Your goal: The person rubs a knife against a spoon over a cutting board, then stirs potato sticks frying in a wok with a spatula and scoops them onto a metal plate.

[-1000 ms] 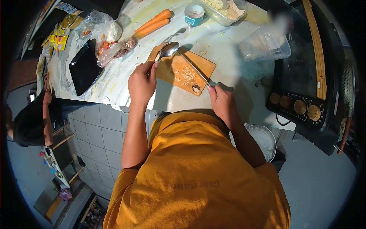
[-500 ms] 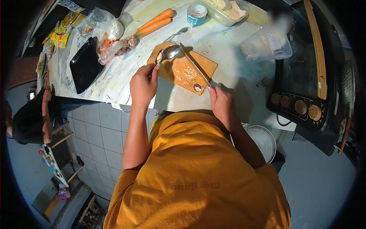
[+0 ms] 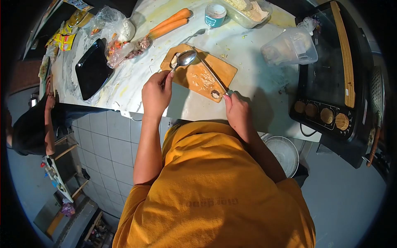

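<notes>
My left hand (image 3: 158, 93) is closed around the handle of a metal spoon (image 3: 186, 58), whose bowl hovers over the upper part of a wooden cutting board (image 3: 225, 70). In my right hand (image 3: 237, 109) is the handle of a knife (image 3: 213, 75); its blade slants up and left across the board, with its far end close to the spoon's bowl. Small pale chopped bits (image 3: 202, 79) lie on the board left of the blade. A pale piece, perhaps a garlic clove (image 3: 174, 61), shows beside the spoon. Near the board's lower corner is a dark-rimmed hole (image 3: 215, 94).
Carrots (image 3: 170, 24), a plastic bag (image 3: 124, 51) and a black tray (image 3: 94, 70) lie left. Behind stand a blue-white tub (image 3: 215, 15) and a food container (image 3: 248, 14). Another plastic container (image 3: 289, 47) sits beside a black oven (image 3: 326, 74). Another person (image 3: 33, 128) is at far left.
My right hand and the knife handle have shifted slightly left. The spoon's bowl has moved a little down, and the pale piece beside it shows more clearly.
</notes>
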`<state>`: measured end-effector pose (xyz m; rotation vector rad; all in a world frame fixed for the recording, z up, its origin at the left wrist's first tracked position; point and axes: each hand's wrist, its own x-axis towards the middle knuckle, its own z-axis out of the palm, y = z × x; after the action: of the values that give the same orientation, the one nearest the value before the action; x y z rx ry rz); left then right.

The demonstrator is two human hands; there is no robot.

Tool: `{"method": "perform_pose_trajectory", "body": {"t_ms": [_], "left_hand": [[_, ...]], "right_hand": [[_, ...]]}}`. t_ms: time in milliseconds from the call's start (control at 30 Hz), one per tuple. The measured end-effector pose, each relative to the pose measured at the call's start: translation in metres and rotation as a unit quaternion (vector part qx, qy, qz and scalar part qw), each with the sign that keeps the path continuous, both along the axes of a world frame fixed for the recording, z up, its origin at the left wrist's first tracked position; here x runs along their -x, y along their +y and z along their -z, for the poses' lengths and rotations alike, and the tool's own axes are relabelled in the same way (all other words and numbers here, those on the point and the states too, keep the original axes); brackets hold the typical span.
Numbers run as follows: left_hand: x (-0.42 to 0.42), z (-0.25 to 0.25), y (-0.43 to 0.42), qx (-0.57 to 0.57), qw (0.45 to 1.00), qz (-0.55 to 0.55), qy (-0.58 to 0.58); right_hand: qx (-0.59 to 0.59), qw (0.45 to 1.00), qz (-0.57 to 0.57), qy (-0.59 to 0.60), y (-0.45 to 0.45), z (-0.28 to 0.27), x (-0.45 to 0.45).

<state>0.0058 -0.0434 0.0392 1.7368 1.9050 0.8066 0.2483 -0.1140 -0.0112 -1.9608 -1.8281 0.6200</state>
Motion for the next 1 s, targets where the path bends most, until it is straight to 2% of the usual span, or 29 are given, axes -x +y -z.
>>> {"method": "perform_pose_trajectory", "body": {"t_ms": [300, 500, 1000], "left_hand": [[0.000, -0.006, -0.003, 0.009, 1.000, -0.012, -0.010], [0.004, -0.002, -0.002, 0.004, 1.000, -0.012, -0.022], [0.002, -0.003, -0.003, 0.004, 1.000, -0.010, -0.019]], "right_hand": [[0.026, 0.999, -0.011, 0.019, -0.004, -0.009, -0.005], [-0.004, 1.000, 0.002, 0.024, 0.002, -0.014, -0.004], [0.008, 1.000, -0.001, -0.003, 0.002, -0.013, -0.004]]}}
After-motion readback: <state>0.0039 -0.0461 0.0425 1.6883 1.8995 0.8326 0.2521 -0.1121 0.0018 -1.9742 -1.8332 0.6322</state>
